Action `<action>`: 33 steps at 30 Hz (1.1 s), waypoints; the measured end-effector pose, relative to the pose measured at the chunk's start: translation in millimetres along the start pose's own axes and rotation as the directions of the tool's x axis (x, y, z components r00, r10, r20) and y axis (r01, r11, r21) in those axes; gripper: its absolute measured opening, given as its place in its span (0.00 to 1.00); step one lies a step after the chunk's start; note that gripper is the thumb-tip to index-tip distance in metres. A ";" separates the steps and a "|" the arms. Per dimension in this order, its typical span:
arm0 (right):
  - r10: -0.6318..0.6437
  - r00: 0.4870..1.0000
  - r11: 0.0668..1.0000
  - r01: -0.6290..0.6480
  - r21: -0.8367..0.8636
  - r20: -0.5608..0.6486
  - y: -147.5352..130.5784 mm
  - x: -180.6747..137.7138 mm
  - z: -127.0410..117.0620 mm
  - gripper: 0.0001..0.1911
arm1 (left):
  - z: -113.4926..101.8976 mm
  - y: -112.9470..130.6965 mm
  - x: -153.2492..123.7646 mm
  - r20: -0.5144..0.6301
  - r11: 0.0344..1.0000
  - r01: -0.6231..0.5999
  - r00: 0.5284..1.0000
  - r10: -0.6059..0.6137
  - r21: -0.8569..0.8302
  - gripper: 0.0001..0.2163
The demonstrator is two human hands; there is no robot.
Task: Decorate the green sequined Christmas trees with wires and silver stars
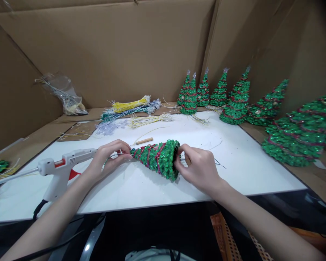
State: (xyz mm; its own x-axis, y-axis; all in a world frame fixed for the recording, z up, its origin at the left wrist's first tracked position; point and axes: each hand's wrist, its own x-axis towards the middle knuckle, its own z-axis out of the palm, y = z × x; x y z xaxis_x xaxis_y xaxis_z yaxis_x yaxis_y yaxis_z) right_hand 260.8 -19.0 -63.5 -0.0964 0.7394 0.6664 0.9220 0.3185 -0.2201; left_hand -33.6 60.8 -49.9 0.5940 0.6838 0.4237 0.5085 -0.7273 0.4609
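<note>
Green sequins cover the small cone tree (159, 159) that both hands hold on its side just above the white worktop (233, 170), tip to the person's left and open base to the right. The left fingers (119, 150) are pinched around the narrow tip, where thin wires (108, 159) come out and curve under the palm; the grip looks closed on tip and wires together. The right fingers (183, 157) are curled at the rim of the base, thumb and forefinger reaching into the dark hollow, where more thin wires (217, 163) trail out across the worktop; whether they pinch a wire inside I cannot tell. My reading is that the wiring is being fed or tidied through the cone, a late step, since red bead strands already ring the tree. The next move would call for a steady hold at the tip while the right fingers work inside the base, without crushing the sequins. The left hand (108, 159) lies palm down with the wrist low, forearm coming in from the lower left; the right hand (199, 168) is turned thumb-side up, its forearm from the lower right. Just left of the left hand lies a white glue gun (62, 168), nozzle toward the tree, and a small wooden stick (144, 140) rests just behind the tree. Bundles of yellow, green and white wire (133, 108) lie farther back, and 7 or so finished trees (236, 99) stand along the right.
</note>
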 end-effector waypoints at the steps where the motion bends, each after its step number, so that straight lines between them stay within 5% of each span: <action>1: -0.005 1.000 0.999 0.004 0.048 0.009 0.1 -0.8 -1.3 0.06 | 0.1 0.2 0.2 0.001 1.000 0.000 1.000 0.000 -0.001 0.06; 11: -0.035 0.951 0.894 -0.109 0.435 0.309 9.8 -2.4 -35.1 0.01 | -1.2 5.6 2.4 -0.001 1.000 0.006 1.000 -0.006 -0.014 0.07; 16: -0.077 0.866 0.937 -0.107 0.333 0.495 13.5 -2.6 -50.1 0.02 | -0.8 4.0 2.2 0.006 1.000 0.016 1.000 -0.016 -0.006 0.07; 24: -0.079 0.774 0.994 0.012 0.111 0.628 14.0 -2.6 -55.2 0.09 | -0.2 3.0 1.3 0.010 1.000 0.025 1.000 -0.025 0.006 0.09; 33: -0.050 0.872 0.998 0.063 -0.011 0.486 14.8 -4.8 -42.9 0.15 | -0.7 3.9 2.5 0.010 1.000 0.019 1.000 -0.019 0.013 0.10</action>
State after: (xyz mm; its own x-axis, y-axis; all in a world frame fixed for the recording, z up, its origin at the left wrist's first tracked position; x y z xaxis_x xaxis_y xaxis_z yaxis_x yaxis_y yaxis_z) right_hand 291.0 -43.2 -39.4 -0.3125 0.9175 0.2459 0.9180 0.3582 -0.1701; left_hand -30.5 59.7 -46.5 0.5905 0.6970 0.4068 0.5280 -0.7149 0.4584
